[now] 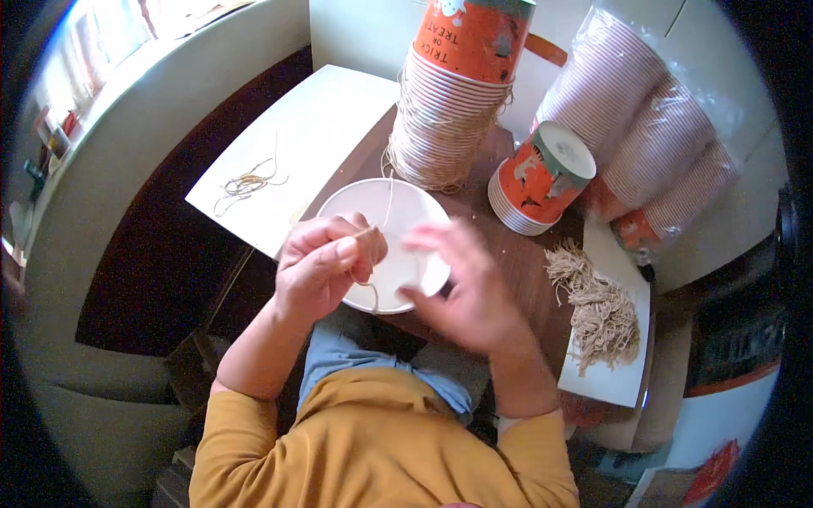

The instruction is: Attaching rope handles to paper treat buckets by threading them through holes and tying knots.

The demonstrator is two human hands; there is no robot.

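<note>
Around a brown tabletop, reading the clock from a white-lined bucket before the person, a tall bucket stack rises at 1 o'clock, a short bucket stack sits at 2 and a cord pile lies between 3 and 4. The left hand, at 9 o'clock, has its grip pinched together on a pale cord over the opening; the cord's loop hangs toward 6. The right hand, blurred near 4 o'clock, is farther from the loop, thumb and fingers apart; any light contact there cannot be told.
</note>
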